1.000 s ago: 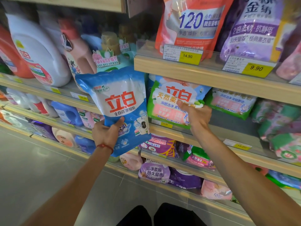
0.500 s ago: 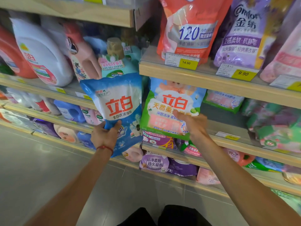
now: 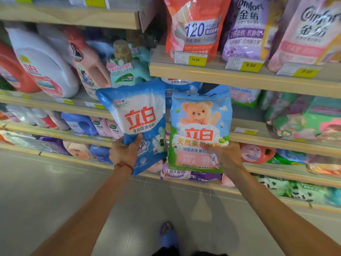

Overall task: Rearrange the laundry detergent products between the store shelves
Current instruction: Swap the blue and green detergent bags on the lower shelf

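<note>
Blue-and-white detergent bag (image 3: pixel 136 119) hangs a little tilted in front of the shelves, gripped low on its left side by the left hand (image 3: pixel 125 152), thumb across the front and fingers hidden behind. At its 3 o'clock, almost touching, the bear-printed bag (image 3: pixel 199 133) is held by the right hand (image 3: pixel 223 154), which clasps the lower right edge with fingers lying over the print. At 12 o'clock from both runs the upper shelf edge (image 3: pixel 239 78) with an orange pouch (image 3: pixel 193 24) and a purple pouch (image 3: pixel 245 28) above it. At 10 o'clock stand a teal bottle (image 3: pixel 127 71), a pink bottle (image 3: pixel 90 67) and a white jug (image 3: pixel 44 65). Both arms reach forward, nearly straight; a red cord (image 3: pixel 124 165) circles the left wrist. Half a second ago the bear-printed bag leaned on the middle shelf (image 3: pixel 276 143); it now hangs clear of it, lower and nearer the blue one.
</note>
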A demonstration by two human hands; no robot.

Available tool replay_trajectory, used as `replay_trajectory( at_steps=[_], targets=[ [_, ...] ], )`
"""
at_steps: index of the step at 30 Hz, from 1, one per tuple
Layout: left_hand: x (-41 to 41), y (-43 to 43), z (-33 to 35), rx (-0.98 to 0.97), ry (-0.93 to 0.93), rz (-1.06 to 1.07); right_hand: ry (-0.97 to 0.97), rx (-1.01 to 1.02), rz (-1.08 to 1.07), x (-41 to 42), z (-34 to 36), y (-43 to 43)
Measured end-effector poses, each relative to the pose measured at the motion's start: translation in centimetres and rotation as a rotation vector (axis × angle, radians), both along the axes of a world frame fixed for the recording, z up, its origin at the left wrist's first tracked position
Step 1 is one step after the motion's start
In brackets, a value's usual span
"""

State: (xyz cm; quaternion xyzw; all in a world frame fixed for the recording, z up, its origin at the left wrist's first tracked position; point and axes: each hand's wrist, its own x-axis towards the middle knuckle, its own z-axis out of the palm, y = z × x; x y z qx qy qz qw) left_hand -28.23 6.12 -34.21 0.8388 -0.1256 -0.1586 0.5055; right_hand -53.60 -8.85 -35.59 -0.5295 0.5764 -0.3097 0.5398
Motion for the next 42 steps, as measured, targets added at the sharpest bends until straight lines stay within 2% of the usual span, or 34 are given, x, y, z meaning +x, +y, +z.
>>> replay_trajectory(
  at_steps=[11,15,21,30,37,42],
  targets=[
    [-5.0,1.7,0.9,0.013,-0.035,-0.109,0.010,-0.028,-0.053,-7.1,1.4,3.0],
    [-5.6,1.0,0.4,-0.024,0.051,-0.128,0.041,-0.050,-0.090,-8.4,1.9,3.5],
    [-3.9,-3.4,-1.3,-0.101,0.194,-0.201,0.041,-0.077,-0.182,-8.1,1.3,2.7],
    [0.4,-11.5,-1.8,-0.128,0.246,-0.327,0.085,-0.062,-0.369,-5.8,0.2,2.1],
    [1.6,-15.1,-2.0,-0.257,0.320,-0.312,0.110,-0.052,-0.393,-4.1,-1.0,0.7],
    [1.7,-17.4,-1.5,-0.408,0.289,-0.335,0.077,-0.056,-0.377,-3.9,-2.1,-0.6]
  ],
)
